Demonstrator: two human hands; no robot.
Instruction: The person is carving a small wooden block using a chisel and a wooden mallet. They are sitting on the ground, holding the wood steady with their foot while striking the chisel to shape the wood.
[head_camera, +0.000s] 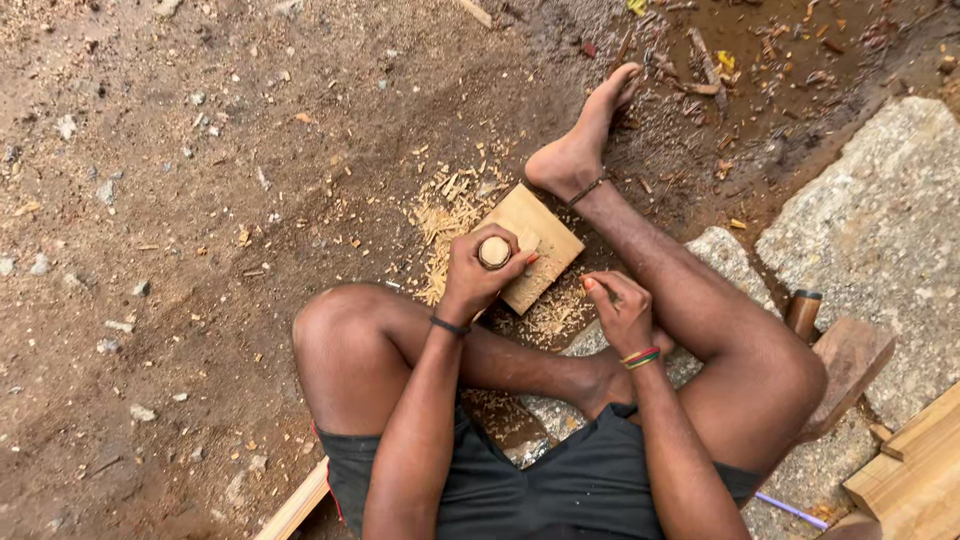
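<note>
Gripping tool handle (494, 251) w/ left hand (478, 275) over wood block (530, 247)

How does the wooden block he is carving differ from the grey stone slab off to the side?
The wooden block is pale tan, small and square-cut, lying on the dirt between the legs with shavings around it; the stone slab is grey, speckled, much larger and rough-edged. The left hand grips a round wooden handle over the block; no hand is near the slab. Both lie flat on the ground.
</note>
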